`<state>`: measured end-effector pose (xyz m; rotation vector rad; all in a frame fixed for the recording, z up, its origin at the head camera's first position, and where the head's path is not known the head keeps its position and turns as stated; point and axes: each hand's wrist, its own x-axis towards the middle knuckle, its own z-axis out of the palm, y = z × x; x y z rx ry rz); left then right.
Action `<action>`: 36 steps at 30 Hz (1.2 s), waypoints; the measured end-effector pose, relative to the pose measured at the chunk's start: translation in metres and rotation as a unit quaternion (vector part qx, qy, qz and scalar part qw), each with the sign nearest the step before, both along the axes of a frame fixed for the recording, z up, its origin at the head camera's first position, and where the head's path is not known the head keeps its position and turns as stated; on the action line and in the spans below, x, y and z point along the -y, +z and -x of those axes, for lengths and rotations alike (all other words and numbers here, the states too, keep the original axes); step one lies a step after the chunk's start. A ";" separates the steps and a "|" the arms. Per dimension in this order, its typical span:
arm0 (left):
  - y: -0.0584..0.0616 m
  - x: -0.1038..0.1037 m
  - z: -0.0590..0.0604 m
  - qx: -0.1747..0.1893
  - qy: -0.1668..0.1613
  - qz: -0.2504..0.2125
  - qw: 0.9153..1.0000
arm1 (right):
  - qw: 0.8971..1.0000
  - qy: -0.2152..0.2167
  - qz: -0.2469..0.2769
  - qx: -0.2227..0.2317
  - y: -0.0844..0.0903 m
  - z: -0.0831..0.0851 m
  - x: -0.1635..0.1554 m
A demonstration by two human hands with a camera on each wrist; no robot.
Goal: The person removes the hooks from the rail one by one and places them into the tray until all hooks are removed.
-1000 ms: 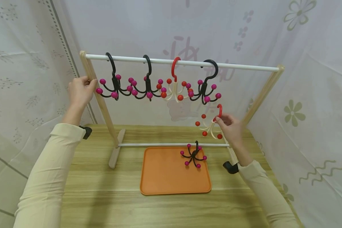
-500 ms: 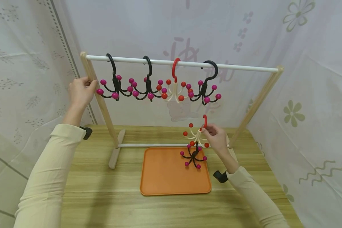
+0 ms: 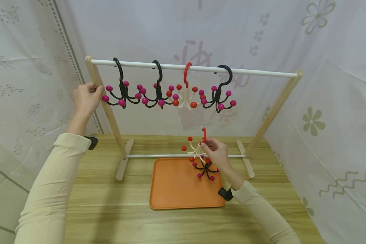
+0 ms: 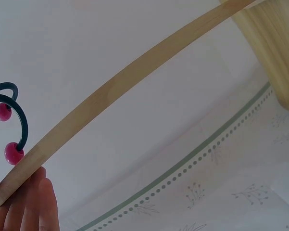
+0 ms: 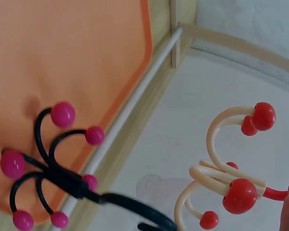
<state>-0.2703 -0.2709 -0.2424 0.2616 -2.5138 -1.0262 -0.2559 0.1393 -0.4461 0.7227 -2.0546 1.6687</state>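
We see the cream hook cluster (image 3: 194, 149), with its red loop and red balls, pinched by the stem in the right hand (image 3: 217, 153), just above the far edge of the orange tray (image 3: 177, 189); held by the stem, its prongs hang free. A black cluster (image 3: 205, 168) lies on the tray's far right corner. The left hand (image 3: 84, 98) wraps its grip round the rack's wooden post (image 3: 105, 101), seemingly to steady the frame. Four clusters hang from the white rail (image 3: 262, 72); rack and tray stand on the counter (image 3: 109, 210).

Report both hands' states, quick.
Left hand: closed, gripping the rack's wooden post.
Right hand: closed, pinching the cream hook with red balls above the orange tray.
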 end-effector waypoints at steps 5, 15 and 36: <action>0.000 0.000 0.001 0.002 0.002 0.000 1.000 | 0.999 0.012 -0.017 0.041 0.018 -0.023 0.016; -0.001 0.000 0.000 0.004 0.004 0.000 1.000 | 0.990 0.011 -0.056 0.125 0.029 -0.056 0.038; -0.001 0.000 0.000 0.007 0.002 -0.002 1.000 | 0.981 -0.006 -0.079 0.179 -0.052 -0.044 0.042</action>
